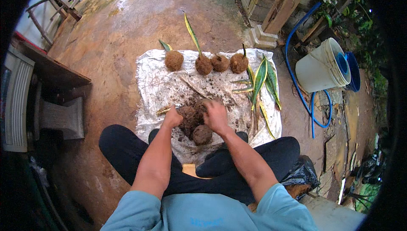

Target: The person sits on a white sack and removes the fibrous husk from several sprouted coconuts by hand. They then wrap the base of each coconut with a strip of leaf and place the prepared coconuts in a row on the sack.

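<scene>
My left hand (pixel 173 117) is curled against the left side of a dark, crumbly clump of soil (pixel 188 116), thumb on top. My right hand (pixel 217 114) grips the clump's right side, its fingertips partly hidden by dirt. Beside my left hand, a yellowish striped leaf piece (pixel 163 110) sticks out; where it joins is hidden. Just below the clump rests a round brown ball of soil (pixel 202 134). Several fibre-wrapped plant balls line the sheet's far edge, among them one with a tall snake plant leaf (pixel 203 65) and a leafless-looking one (pixel 220 63).
A white woven plastic sheet (pixel 152 88) covers the concrete floor before my crossed legs. Cut snake plant leaves (pixel 260 80) lie on its right. Beyond are a blue hose (pixel 290 43), a white bucket (pixel 318 67) and a wooden post (pixel 286 5). A wooden bench-like piece (pixel 54 64) stands left.
</scene>
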Motion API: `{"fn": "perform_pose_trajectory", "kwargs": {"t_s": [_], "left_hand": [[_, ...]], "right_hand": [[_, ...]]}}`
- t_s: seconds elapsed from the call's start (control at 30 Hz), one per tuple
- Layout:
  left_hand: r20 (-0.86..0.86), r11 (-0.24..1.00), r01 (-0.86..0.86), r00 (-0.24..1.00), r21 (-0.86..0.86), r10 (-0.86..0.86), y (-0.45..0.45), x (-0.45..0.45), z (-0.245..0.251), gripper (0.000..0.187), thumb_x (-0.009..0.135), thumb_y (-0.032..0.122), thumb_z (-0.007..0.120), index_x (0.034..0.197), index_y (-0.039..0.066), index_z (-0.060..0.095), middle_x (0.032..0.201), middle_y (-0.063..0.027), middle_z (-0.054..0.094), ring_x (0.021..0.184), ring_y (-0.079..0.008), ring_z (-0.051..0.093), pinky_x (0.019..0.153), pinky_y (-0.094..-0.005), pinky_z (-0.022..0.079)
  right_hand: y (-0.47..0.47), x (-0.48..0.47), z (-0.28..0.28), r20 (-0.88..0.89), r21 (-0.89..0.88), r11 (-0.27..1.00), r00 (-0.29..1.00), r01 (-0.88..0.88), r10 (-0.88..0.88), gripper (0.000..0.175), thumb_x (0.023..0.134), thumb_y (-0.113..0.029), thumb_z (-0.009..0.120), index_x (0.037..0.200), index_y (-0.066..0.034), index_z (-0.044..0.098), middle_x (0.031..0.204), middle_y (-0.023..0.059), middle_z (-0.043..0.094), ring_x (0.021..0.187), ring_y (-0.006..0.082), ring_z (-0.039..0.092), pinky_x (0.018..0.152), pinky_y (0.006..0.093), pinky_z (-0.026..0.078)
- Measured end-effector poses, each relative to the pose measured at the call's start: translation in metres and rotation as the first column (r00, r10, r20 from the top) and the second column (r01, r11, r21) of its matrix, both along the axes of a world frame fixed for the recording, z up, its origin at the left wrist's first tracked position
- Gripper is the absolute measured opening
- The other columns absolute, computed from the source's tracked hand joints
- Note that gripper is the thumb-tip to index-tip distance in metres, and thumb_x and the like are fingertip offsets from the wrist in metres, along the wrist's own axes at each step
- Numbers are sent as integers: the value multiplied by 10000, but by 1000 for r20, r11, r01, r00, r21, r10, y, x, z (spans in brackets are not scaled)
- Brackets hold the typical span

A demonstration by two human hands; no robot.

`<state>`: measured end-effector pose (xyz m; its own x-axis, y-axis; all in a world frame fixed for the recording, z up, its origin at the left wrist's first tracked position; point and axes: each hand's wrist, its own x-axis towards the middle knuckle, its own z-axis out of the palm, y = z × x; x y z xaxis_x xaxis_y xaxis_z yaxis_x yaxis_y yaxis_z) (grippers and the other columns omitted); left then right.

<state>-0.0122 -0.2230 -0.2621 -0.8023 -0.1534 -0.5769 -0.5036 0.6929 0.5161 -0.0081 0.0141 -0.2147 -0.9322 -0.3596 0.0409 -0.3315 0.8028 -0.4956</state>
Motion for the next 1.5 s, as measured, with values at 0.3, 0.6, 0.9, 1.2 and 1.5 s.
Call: {"fn": "perform_pose_trajectory", "kwargs": {"t_s": [0.3,0.6,0.9,1.2,1.5], "left_hand": [[-1,910,-389,920,145,393,-40,14,-37,513,798,105,602,1295,-14,563,1173,-268,657,1128,-392,632,952,-415,494],[-55,917,123,986,-380,-155,-29,0,-20,647,850,157,683,1443,110,427,1438,-156,485,1390,-324,384,1140,-577,244],[111,771,347,933,-534,-342,-39,-32,6,354,897,331,591,1125,86,706,1328,-141,592,1289,-304,489,1099,-596,259],[102,977,-140,987,159,125,-63,-75,51,267,749,250,728,908,36,731,825,-113,660,760,-228,600,767,-412,426],[61,911,52,995,409,-84,-59,-56,45,217,757,168,760,918,23,747,702,-33,636,619,-144,527,578,-342,445]], "right_hand": [[-81,31,-35,21,244,937,967,-252,254,676,759,-158,717,1393,-128,484,1417,157,469,1282,353,471,1039,466,412],[-88,22,-29,110,143,959,967,-244,229,708,783,-190,735,1419,-139,429,1451,163,423,1344,370,408,1088,494,370],[-77,20,-14,36,-31,999,999,-16,17,525,821,-180,687,1305,-83,507,1320,186,484,1207,380,479,1007,515,392],[-136,-34,-36,929,-365,425,350,828,117,281,903,-332,681,1032,-83,707,885,35,685,761,127,570,599,316,442],[-131,-53,-24,824,-412,465,538,784,-178,215,876,-253,721,854,-40,699,736,23,613,618,138,509,550,353,423]]}}
